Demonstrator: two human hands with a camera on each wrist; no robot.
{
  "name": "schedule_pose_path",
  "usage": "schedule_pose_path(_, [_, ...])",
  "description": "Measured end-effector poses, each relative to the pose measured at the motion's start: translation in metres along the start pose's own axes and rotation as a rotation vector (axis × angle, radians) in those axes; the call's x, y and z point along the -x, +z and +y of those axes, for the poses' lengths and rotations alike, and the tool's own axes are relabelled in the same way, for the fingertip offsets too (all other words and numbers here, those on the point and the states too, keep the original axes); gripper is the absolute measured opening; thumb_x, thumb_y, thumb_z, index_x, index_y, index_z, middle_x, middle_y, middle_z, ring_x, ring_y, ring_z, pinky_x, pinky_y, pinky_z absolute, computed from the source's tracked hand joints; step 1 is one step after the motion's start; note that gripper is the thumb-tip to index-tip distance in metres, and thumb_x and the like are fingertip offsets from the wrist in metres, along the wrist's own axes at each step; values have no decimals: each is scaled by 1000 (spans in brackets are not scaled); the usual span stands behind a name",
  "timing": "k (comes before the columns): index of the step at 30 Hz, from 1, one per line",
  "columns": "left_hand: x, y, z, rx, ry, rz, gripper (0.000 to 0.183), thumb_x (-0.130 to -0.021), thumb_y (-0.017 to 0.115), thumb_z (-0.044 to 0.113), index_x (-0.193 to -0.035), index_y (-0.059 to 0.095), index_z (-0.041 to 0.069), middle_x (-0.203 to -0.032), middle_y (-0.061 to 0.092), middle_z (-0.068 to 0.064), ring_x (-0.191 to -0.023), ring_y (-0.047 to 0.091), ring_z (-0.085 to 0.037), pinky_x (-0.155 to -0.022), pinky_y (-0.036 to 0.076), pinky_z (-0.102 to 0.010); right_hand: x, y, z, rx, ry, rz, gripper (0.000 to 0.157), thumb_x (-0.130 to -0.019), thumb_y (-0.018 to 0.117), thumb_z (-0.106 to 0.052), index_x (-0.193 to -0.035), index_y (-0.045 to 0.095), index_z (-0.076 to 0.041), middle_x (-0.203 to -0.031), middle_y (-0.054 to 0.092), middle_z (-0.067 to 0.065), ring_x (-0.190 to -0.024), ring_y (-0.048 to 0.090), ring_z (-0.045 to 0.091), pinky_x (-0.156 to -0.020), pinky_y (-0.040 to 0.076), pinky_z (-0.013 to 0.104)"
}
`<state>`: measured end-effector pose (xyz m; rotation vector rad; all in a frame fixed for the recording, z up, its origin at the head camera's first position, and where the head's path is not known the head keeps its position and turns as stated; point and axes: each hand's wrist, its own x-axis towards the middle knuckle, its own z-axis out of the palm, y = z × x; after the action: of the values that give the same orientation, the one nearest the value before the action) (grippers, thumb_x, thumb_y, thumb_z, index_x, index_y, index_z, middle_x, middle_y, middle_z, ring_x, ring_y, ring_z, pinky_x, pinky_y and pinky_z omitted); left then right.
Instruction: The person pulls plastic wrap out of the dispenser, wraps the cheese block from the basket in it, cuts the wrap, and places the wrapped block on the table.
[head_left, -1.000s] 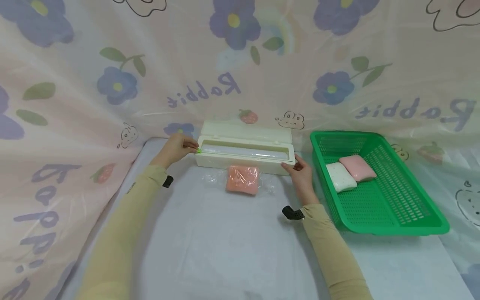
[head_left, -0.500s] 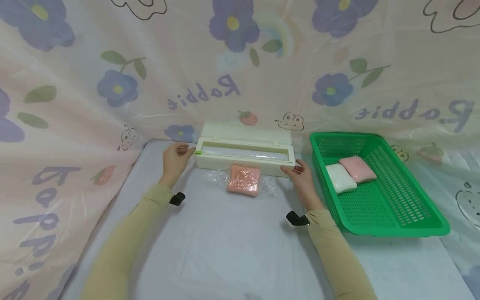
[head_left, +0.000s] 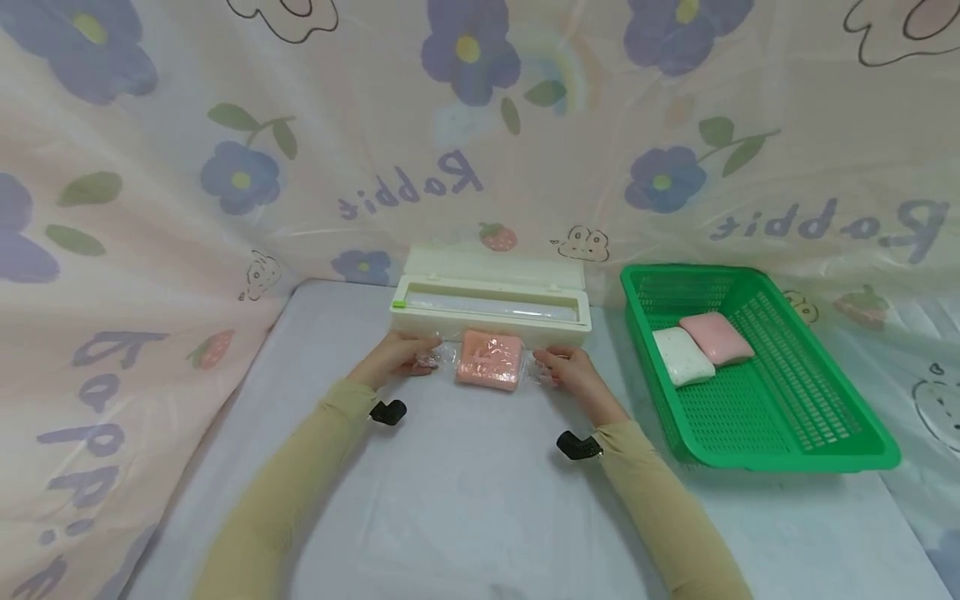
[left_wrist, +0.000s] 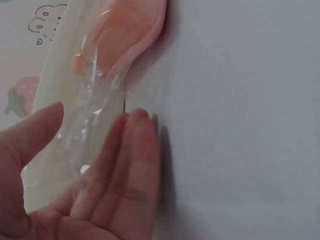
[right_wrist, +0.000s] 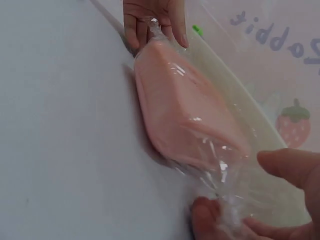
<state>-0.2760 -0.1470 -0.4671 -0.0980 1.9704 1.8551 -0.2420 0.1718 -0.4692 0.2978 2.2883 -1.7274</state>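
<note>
A pink soap bar [head_left: 490, 360] wrapped in clear cling film lies on the white table, touching or close to the front of a white cling film dispenser [head_left: 420, 319]. Loose film ends stick out on both sides. My left hand [head_left: 393, 357] is at the left film end [left_wrist: 90, 135]; its thumb stands apart from nearly straight fingers, with film between. My right hand [head_left: 581, 379] is at the right film end [right_wrist: 227, 200]; its thumb is also apart, the fingers under and behind the film. The dispenser's lid [head_left: 495, 268] is raised, with a film roll [head_left: 487, 306] inside.
A green basket [head_left: 810, 458] stands at the right, holding a white soap bar [head_left: 682, 357] and a pink soap bar [head_left: 717, 337]. A green slider [head_left: 399, 305] sits at the dispenser's left end. A printed curtain [head_left: 300, 208] hangs behind and at the left.
Both hands have left the dispenser's ends and come down and inward to the film ends beside the soap. Earlier, the left hand was at the green slider. The soap has barely moved.
</note>
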Motion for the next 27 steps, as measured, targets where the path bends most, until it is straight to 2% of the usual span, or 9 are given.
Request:
schedule_pose_path(4, [-4,6,-9,112,-12,-30,28,-96,58,7,-115,55,-13,-94,63,-12,-80,67,-18,-83,55,-36,-7,6,7,-30,-20,-2,43,-89,69,-21,-118,57,8,-96,59,5,-75,56,6,-63,50,18])
schedule_pose_path(6, [-4,7,-10,117,-32,-14,30,-97,55,6,-118,54,-15,-90,64,-10,-76,68,-17,-82,56,-33,-8,8,10,-80,-22,-4,38,-89,69,-15,-115,59,9,-93,61,5,-74,59,7,-63,53,19])
schedule_pose_path(12, [3,9,-10,147,-80,18,29,-96,56,3,-119,55,-15,-85,64,-9,-72,67,-13,-73,57,-25,-4,5,15,-130,7,12,30,-90,69,-13,-110,61,7,-87,63,4,-72,59,9,-61,52,20])
schedule_pose_path(17, [19,11,-14,142,-116,-5,25,-94,58,2,-114,57,-12,-83,63,-7,-69,63,-9,-70,57,-23,16,-2,20,-135,56,-33,29,-90,69,-17,-109,63,5,-89,63,4,-73,56,10,-61,50,20])
schedule_pose_path(21, [35,12,-21,89,-143,-21,23,-94,59,5,-112,60,-9,-85,61,-6,-67,60,-7,-68,56,-20,36,-6,29,-156,79,-101,26,-91,67,-15,-106,63,5,-89,64,4,-73,57,10,-61,50,20])
schedule_pose_path(24, [42,13,-27,92,-157,-26,22,-94,60,7,-110,60,-8,-87,64,-7,-71,64,-8,-70,56,-22,47,-9,36,-196,86,-157,22,-91,65,-10,-106,63,7,-89,65,5,-74,60,10,-63,54,22])
schedule_pose_path(27, [45,14,-32,138,-149,-41,23,-95,59,6,-112,58,-10,-89,65,-9,-77,68,-12,-77,56,-27,53,-13,40,-215,86,-204,24,-92,64,-8,-109,62,9,-90,66,5,-75,62,9,-67,56,23])
